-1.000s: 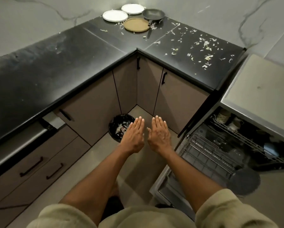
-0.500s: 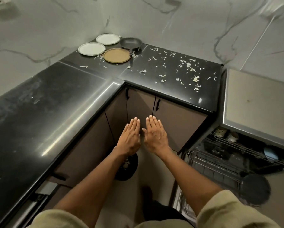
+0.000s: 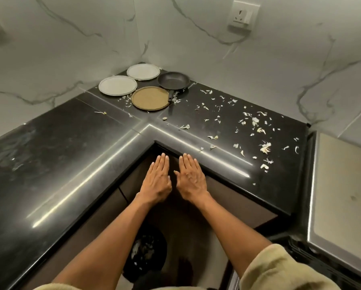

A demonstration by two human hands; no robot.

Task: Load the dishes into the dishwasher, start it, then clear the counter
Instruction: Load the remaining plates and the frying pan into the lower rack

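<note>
Dishes stand grouped in the far corner of the black L-shaped surface (image 3: 66,155), against the marble-patterned wall. Two white plates lie flat there: the nearer white plate (image 3: 117,85) to the left, the farther white plate (image 3: 143,72) behind it and closer to the wall corner. A tan plate (image 3: 150,98) lies just in front of them, its rim close to the nearer white plate. A dark frying pan (image 3: 173,80) sits to the right of the farther white plate, with its handle (image 3: 170,95) pointing toward the viewer and reaching the rim of the tan plate.

Pale food scraps (image 3: 257,124) are scattered over the right arm of the surface, with a few more around the tan plate. A wall socket (image 3: 243,15) is mounted on the wall above that arm.

Both hands are held out side by side, palms down, in front of the inner corner of the surface and above the cabinet fronts below it. The left hand (image 3: 157,181) and the right hand (image 3: 191,178) each have straight, closed-up fingers and hold nothing; they are near each other but apart. Pale sleeves (image 3: 280,273) cover the upper arms.

A dark bin (image 3: 147,256) holding pale scraps stands on the floor beneath the left forearm. At the right edge, the steel top of the dishwasher (image 3: 342,185) adjoins the end of the surface.
</note>
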